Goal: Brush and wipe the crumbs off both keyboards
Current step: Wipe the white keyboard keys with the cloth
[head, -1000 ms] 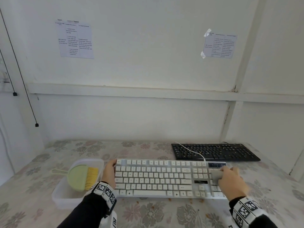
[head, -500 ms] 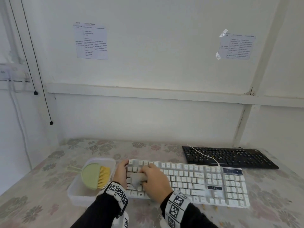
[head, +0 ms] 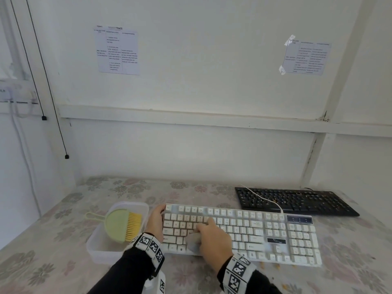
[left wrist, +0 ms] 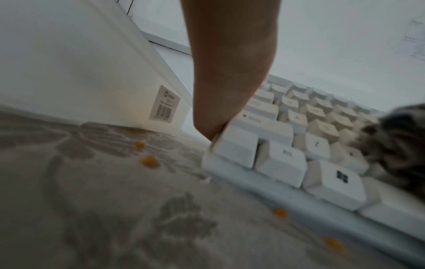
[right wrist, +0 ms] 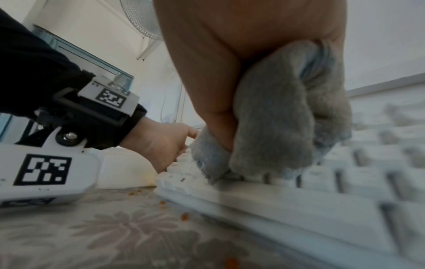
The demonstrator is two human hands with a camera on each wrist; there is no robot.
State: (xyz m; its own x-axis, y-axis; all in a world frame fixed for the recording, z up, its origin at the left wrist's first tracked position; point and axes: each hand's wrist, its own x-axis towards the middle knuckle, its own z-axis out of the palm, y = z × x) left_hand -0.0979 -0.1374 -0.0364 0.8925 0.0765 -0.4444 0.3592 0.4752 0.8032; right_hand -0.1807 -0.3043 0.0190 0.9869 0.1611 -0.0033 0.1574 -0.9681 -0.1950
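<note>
While left hand (head: 156,219) grips white keyboard (head: 254,232), right hand (head: 212,238) clutches grey cloth (head: 193,240) — pressed onto it.

The head camera looks forward and down from well above the fingers (head: 209,223), facing the wall (head: 191,145). The wrist cameras sit low by the table (head: 53,240), close behind the left hand (left wrist: 230,63) and right hand (right wrist: 230,45), looking along the fingers. All three share the left end of the white keyboard (head: 254,232).

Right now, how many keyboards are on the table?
2. The white keyboard lies nearest, with the left hand holding its left end and the right hand pressing a grey cloth on its keys. The black keyboard lies behind it, to the right. No other shows.
</note>
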